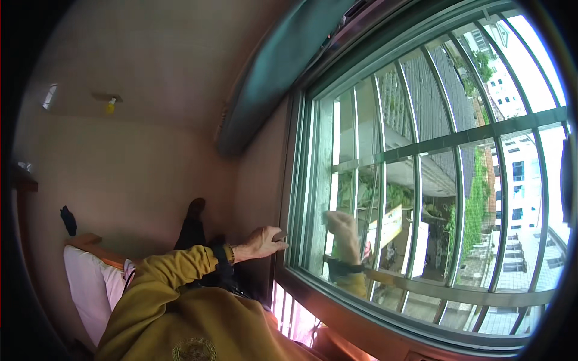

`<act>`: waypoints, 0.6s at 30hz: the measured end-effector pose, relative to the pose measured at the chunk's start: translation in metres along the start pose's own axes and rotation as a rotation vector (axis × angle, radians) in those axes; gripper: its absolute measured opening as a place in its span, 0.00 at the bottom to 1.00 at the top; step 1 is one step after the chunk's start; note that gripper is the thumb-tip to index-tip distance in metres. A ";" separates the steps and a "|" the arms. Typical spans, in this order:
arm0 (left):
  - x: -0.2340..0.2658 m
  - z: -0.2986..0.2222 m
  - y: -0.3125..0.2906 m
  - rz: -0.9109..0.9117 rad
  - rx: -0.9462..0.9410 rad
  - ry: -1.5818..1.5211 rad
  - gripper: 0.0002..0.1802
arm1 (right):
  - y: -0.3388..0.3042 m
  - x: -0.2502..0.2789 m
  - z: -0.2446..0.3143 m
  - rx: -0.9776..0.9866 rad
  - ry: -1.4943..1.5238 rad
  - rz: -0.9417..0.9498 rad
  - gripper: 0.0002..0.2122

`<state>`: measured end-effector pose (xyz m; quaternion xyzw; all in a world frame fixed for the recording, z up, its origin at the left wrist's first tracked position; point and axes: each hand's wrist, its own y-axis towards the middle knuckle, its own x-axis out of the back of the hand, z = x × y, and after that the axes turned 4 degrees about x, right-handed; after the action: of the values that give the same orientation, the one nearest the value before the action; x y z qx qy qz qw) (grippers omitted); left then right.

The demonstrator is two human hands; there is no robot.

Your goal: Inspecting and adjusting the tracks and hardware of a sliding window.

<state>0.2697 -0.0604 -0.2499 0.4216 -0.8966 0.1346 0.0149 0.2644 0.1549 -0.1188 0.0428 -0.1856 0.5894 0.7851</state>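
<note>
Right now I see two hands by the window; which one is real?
The hand at the end of the yellow sleeve, fingers on the window frame. The paler one right of it is its reflection in the glass.

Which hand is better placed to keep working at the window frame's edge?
Probably the left. The left hand touches the edge of the window frame, arm stretched out in its yellow sleeve. The right hand is out of view; the hand in the glass is only a reflection.

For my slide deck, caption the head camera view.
A hand in a mustard sleeve grips the window frame beside barred glass.
</note>
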 end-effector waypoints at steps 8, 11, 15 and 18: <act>0.002 0.003 -0.008 -0.044 0.036 0.100 0.20 | 0.043 0.038 0.142 0.404 0.150 -0.233 0.06; -0.003 0.003 -0.007 -0.043 0.004 0.098 0.21 | 0.045 0.032 0.128 0.346 0.041 -0.215 0.08; -0.004 0.004 -0.010 -0.034 0.074 0.080 0.21 | 0.078 -0.008 0.035 0.288 0.032 0.025 0.09; -0.004 0.000 -0.013 -0.005 0.118 0.016 0.19 | 0.082 -0.023 -0.025 0.123 -0.041 0.078 0.10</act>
<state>0.2822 -0.0658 -0.2474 0.4228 -0.8860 0.1905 -0.0027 0.1875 0.1659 -0.1628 0.0958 -0.1663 0.6288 0.7535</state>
